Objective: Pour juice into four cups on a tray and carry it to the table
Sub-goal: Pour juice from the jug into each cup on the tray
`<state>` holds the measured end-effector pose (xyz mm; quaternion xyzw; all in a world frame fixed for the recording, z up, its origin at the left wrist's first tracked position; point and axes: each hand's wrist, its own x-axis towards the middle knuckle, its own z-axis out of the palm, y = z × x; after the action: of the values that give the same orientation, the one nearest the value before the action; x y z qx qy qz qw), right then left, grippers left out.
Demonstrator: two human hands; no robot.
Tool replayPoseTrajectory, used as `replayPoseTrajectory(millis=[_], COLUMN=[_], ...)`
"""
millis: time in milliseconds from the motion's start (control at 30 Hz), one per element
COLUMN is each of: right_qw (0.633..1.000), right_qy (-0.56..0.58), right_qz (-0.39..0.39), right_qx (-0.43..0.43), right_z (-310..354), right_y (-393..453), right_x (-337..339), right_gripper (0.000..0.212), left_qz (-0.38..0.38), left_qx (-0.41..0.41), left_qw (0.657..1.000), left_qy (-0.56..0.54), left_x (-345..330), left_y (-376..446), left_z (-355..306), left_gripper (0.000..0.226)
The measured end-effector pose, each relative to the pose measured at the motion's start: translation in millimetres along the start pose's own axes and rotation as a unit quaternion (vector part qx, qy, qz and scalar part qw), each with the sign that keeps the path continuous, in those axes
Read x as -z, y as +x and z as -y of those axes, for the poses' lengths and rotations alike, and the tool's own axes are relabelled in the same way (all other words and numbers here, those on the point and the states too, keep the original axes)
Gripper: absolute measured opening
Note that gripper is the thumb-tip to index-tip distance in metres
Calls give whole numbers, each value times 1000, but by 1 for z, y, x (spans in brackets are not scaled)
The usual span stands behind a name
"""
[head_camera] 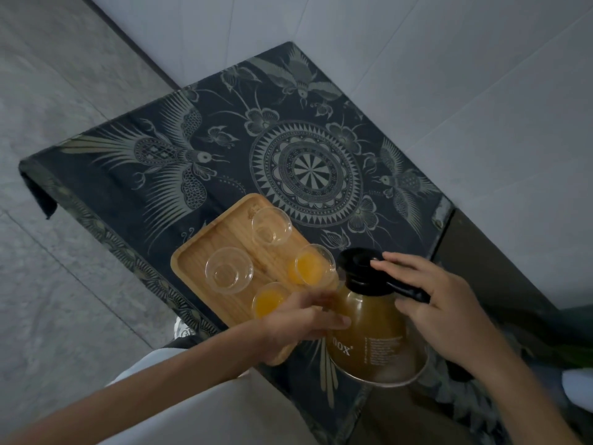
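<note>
Head view: desk [160, 175] under patterned cloth; wooden tray [199, 252] at 7 o'clock of center holds four glass cups, two with juice. Juice jug [372, 332] stands at tray's 4 o'clock. Right hand [442, 303] curls around handle, fingers on lid; left hand [308, 319] rests open-fingered on jug body.

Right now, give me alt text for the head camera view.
Two hands, left hand and right hand, hold a juice jug beside a wooden tray on a patterned cloth; two cups hold juice, two are empty.
</note>
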<state>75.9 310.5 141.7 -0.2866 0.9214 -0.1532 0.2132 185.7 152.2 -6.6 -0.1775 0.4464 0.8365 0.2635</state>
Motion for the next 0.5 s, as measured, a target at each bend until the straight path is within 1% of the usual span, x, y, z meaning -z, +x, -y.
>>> replayPoseTrajectory(millis=[67, 133, 300, 367, 400, 467, 500], right_qw=[999, 997, 987, 982, 979, 975, 974], right_qy=[23, 38, 72, 88, 98, 107, 108], right_qz=[-35, -66, -131, -148, -154, -164, -167], right_qx=[13, 26, 60, 79, 86, 103, 111], right_z=[-1, -1, 2, 5, 6, 9, 11], right_y=[-10, -18, -38, -42, -44, -47, -48], right_x=[0, 2, 8, 8, 7, 5, 3], right_gripper=[69, 70, 69, 70, 70, 70, 69], left_qz=[-9, -13, -51, -68, -74, -81, -83], left_qx=[-12, -33, -102, -119, -127, -140, -145], left_qw=[1000, 997, 982, 976, 973, 968, 966], left_qy=[25, 68, 150, 170, 177, 190, 199], left_x=[-3, -7, -19, -21, -22, -25, -26], left_y=[-6, -13, -35, -45, -50, -60, -66], left_z=[-7, -17, -33, -36, -37, -40, -41], left_gripper=[69, 60, 59, 63, 60, 42, 37])
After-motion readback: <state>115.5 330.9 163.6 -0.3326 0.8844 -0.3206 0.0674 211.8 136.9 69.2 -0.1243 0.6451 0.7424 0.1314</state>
